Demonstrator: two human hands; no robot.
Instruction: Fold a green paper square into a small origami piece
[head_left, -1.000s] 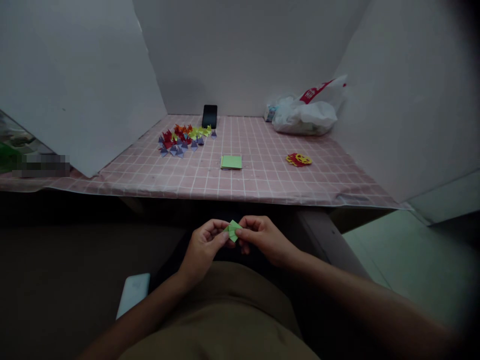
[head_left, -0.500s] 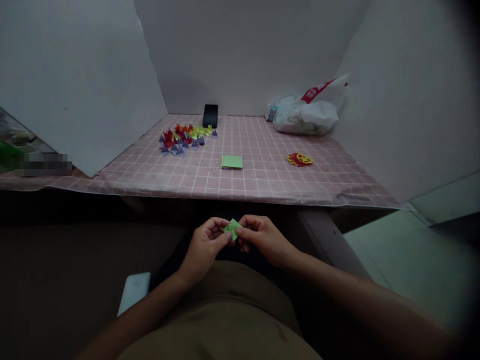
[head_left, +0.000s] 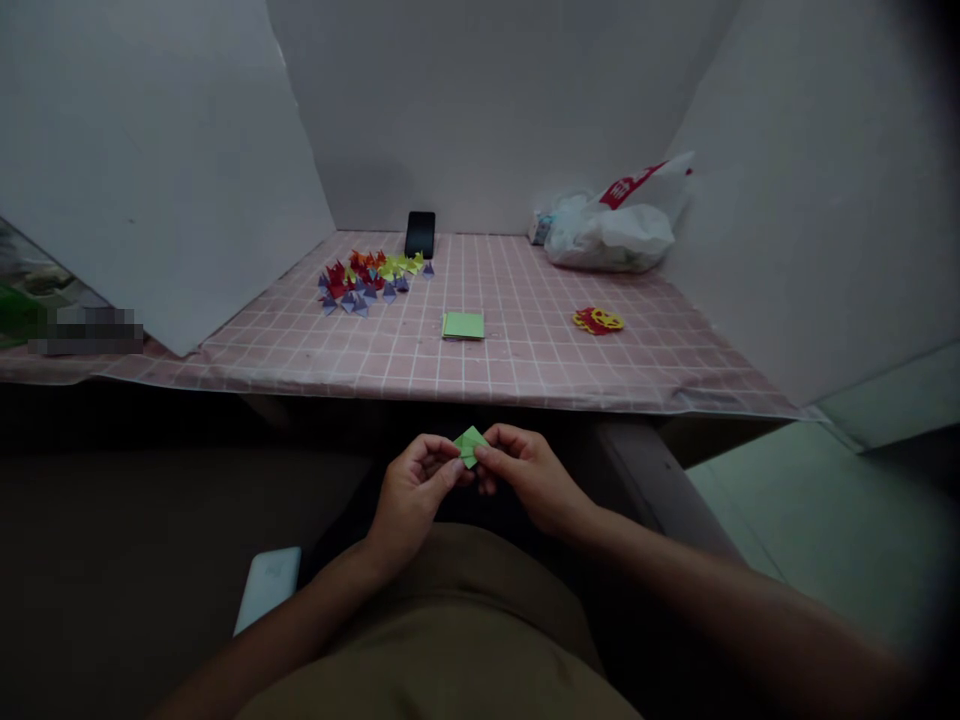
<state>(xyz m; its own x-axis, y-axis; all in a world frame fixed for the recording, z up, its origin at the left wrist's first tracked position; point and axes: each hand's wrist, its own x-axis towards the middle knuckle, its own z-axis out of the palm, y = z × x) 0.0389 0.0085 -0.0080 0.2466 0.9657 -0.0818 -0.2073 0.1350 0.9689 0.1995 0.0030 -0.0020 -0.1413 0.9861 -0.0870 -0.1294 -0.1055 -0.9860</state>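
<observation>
Between my two hands, above my lap and in front of the table edge, is a small folded piece of green paper (head_left: 470, 442). My left hand (head_left: 415, 493) pinches its left side between thumb and fingers. On the other side, my right hand (head_left: 531, 474) grips the paper with the thumb on top. Creases show on its face, and its underside is hidden by my fingers. A stack of square paper (head_left: 464, 326), green on top, lies on the table ahead. Folded paper pieces (head_left: 360, 283) in purple, red, orange and yellow are grouped at the back left.
The table (head_left: 525, 365) has a pink checked cloth. A black phone (head_left: 420, 235) leans at the back, and a white plastic bag (head_left: 619, 235) sits back right. Red and yellow flat shapes (head_left: 598, 320) lie at right. A white device (head_left: 268, 588) rests beside my left forearm.
The green paper has moved slightly up and turned a little, and its folds look more spread out. Both hands keep their hold on it.
</observation>
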